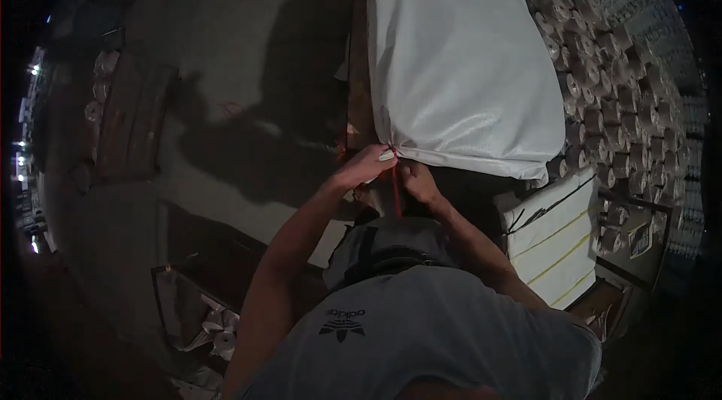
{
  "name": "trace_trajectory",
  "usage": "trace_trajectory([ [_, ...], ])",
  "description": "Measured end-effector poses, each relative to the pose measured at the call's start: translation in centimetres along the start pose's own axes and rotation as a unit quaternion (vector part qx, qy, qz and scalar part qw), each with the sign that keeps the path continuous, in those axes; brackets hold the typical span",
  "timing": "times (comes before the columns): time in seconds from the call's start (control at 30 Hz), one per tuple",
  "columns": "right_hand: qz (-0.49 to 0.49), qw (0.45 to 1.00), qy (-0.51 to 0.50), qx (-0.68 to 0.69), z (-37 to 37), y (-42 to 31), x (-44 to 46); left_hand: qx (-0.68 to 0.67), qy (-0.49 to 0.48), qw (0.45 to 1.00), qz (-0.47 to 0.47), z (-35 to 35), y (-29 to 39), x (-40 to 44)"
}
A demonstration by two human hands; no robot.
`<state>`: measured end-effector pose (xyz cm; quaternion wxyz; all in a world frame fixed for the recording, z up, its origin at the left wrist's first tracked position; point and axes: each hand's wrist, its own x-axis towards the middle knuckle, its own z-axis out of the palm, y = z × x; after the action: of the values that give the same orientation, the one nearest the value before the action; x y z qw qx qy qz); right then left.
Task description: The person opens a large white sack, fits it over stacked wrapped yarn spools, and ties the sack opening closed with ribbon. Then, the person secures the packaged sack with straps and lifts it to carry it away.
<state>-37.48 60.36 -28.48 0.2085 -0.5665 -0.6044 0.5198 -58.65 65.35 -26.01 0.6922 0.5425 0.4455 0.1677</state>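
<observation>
A large, full white sack (466,69) lies on a brown surface (362,110) in front of me. My left hand (368,165) is closed at the sack's near left corner, pinching the gathered white cloth. Just right of it, my right hand (418,180) is closed below the sack's near edge. A red string (397,193) hangs down between the two hands from the corner. What the right fingers hold is hidden in shadow.
Many cones of yarn (594,99) are stacked at the right. A white bundle with yellow straps (553,238) stands at the near right. A dark crate (203,279) is at the lower left, and a brown cart (131,125) farther left.
</observation>
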Motion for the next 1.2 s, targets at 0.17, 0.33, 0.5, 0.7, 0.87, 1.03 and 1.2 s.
trace_trajectory([
  [0.17,-0.033,0.989,-0.125,0.076,-1.0,-0.3,0.2,0.196,0.072,0.978,-0.005,0.6,2.2,0.0],
  [0.33,-0.009,0.994,0.01,0.107,0.2,-4.1,-0.2,0.177,0.249,0.952,-0.03,3.7,1.5,-0.1],
  [0.5,0.153,0.865,-0.079,0.472,-1.5,-3.5,-1.1,-0.075,0.202,0.974,-0.069,4.2,1.6,-0.2],
  [0.7,0.146,0.845,-0.081,0.509,-1.8,-1.9,-0.7,0.282,0.509,0.778,0.237,7.7,2.6,-3.1],
  [0.87,0.141,0.855,-0.092,0.491,-2.2,-1.8,-0.8,0.291,0.36,0.86,0.214,6.5,3.3,-3.4],
  [1.03,0.243,0.877,0.029,0.414,-1.1,-2.1,-1.6,0.183,0.371,0.884,0.217,1.9,1.4,-1.4],
  [1.2,0.19,0.915,-0.003,0.357,-2.6,4.2,-4.9,0.345,0.404,0.818,0.221,3.5,1.1,-0.8],
])
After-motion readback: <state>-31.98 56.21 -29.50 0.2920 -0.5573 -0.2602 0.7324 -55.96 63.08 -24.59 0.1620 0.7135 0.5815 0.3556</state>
